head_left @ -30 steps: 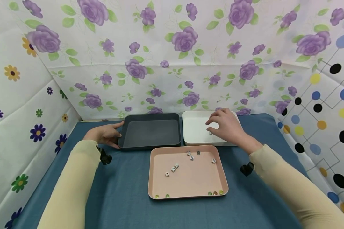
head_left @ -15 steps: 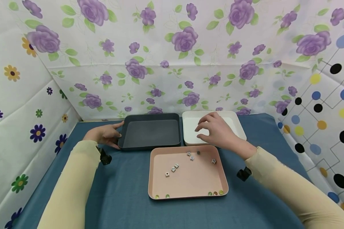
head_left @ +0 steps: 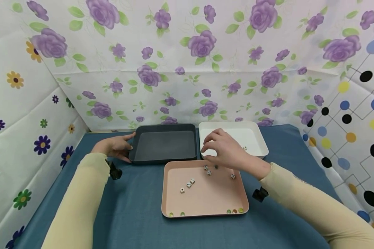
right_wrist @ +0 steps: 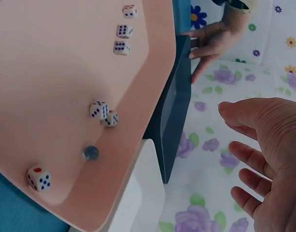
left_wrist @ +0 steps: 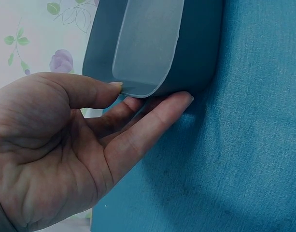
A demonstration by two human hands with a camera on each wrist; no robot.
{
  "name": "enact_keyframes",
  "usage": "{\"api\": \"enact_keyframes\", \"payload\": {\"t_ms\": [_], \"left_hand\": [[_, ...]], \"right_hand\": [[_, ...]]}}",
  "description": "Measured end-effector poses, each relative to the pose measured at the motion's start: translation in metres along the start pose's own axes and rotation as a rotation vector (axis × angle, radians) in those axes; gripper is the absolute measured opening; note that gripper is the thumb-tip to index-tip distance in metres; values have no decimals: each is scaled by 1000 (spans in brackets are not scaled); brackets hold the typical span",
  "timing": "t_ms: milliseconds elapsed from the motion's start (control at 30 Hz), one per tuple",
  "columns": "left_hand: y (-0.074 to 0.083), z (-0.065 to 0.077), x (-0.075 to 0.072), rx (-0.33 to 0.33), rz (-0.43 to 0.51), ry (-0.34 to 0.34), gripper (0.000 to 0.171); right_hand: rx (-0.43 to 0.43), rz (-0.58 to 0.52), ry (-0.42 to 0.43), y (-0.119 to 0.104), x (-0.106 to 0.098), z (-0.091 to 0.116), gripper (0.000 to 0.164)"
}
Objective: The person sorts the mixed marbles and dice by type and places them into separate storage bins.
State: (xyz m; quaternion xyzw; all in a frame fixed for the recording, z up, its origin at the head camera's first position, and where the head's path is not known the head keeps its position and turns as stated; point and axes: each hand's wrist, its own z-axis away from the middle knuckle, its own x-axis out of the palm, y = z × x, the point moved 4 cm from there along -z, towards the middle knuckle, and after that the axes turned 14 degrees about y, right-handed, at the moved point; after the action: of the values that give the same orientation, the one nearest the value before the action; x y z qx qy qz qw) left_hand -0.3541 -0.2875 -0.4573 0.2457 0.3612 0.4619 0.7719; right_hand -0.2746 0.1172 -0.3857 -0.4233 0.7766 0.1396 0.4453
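My left hand (head_left: pixel 114 146) holds the left side of a dark grey tray (head_left: pixel 165 141). In the left wrist view the thumb lies at the tray's rim and the fingers (left_wrist: pixel 148 121) press its outer wall. My right hand (head_left: pixel 224 148) hovers over the front of a white tray (head_left: pixel 252 129) and the back edge of a pink tray (head_left: pixel 205 204). Its fingers are loosely bent and apart, with nothing between them in the right wrist view. White dice (head_left: pixel 188 185) are scattered in the pink tray, along with a bluish glass marble (right_wrist: pixel 91 153). A die (head_left: pixel 245 148) lies in the white tray.
Green and yellow marbles (head_left: pixel 241 210) and a brownish marble (head_left: pixel 234 211) line the pink tray's front edge. A blue cloth (head_left: pixel 137 207) covers the table. Flowered sheets (head_left: pixel 180 86) rise right behind the grey and white trays, and patterned sheets flank both sides.
My right hand has moved left and toward me, from over the white tray to where that tray meets the pink one. The die in the white tray shows again. My left hand has stayed put.
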Motion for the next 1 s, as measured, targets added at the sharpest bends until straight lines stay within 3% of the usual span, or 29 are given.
{"api": "enact_keyframes", "payload": {"t_ms": [600, 1000], "left_hand": [[2, 3, 1, 12, -4, -15, 80], [1, 3, 1, 1, -14, 1, 80]], "right_hand": [[-10, -63, -161, -20, 40, 14, 15], [46, -69, -364, -28, 64, 27, 18]]}}
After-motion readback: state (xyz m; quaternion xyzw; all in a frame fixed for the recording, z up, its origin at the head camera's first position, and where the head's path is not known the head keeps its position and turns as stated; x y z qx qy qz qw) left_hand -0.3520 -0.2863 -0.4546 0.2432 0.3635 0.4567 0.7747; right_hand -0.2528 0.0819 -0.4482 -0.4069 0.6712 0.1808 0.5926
